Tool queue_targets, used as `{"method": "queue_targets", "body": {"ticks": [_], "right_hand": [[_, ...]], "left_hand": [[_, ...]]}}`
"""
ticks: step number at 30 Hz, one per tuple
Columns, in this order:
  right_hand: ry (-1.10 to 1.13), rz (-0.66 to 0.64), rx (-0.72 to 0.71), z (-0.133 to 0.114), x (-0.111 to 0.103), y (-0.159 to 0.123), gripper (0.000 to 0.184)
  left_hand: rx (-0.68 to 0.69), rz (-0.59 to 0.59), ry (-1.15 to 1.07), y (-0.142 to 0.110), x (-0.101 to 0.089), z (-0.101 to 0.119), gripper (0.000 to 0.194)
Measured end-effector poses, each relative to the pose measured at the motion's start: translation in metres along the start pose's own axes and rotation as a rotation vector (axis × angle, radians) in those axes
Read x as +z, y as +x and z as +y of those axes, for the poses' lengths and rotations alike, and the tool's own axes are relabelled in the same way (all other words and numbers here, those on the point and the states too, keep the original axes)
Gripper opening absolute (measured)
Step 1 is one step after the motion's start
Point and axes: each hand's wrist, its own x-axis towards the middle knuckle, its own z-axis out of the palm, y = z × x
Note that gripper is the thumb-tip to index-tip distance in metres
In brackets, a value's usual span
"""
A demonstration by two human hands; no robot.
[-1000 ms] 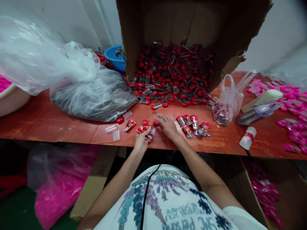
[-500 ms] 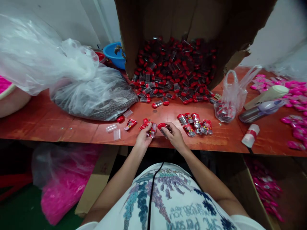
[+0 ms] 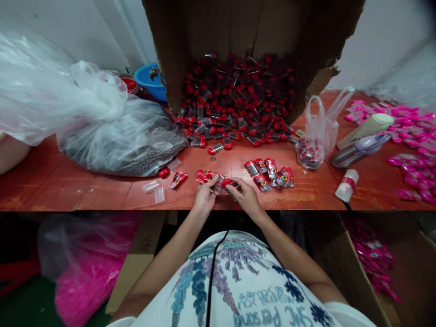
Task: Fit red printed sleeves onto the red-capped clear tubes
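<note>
My left hand (image 3: 205,194) is closed on a red printed wrapper (image 3: 217,187) near the table's front edge. My right hand (image 3: 247,198) pinches a small container with a red cap (image 3: 226,182), its cap turned toward the wrapper; fingers cover most of its body. Just beyond my left fingers lie more red wrappers (image 3: 201,176). A single wrapper (image 3: 179,180) rests farther left, with clear empty cases (image 3: 159,195) and a loose red cap (image 3: 164,172). Right of my right hand sits a group of wrapped containers (image 3: 271,174) in red printed film.
Behind my hands, a cardboard box (image 3: 173,59) on its side spills many red-capped containers (image 3: 238,104). A plastic bag of dark beads (image 3: 129,145) lies left. To the right are a small carrier bag (image 3: 316,136), a bottle (image 3: 357,151), a white roll (image 3: 347,185) and pink pieces (image 3: 415,168).
The whole view has shifted, so the table's things appear farther left. My right hand has brought the red-capped container closer to the wrapper in my left hand.
</note>
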Motion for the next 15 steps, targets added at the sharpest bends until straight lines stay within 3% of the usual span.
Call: {"method": "queue_targets", "body": {"ticks": [7,15], "right_hand": [[0.139,0.095,0.094,0.008,-0.002,0.000,0.034],[-0.029,-0.003,-0.007,0.007,-0.011,-0.003,0.025]], "left_hand": [[0.149,-0.100,0.169,-0.006,0.001,-0.004,0.026],[0.257,-0.260,0.340,-0.009,-0.004,-0.006,0.025]]}}
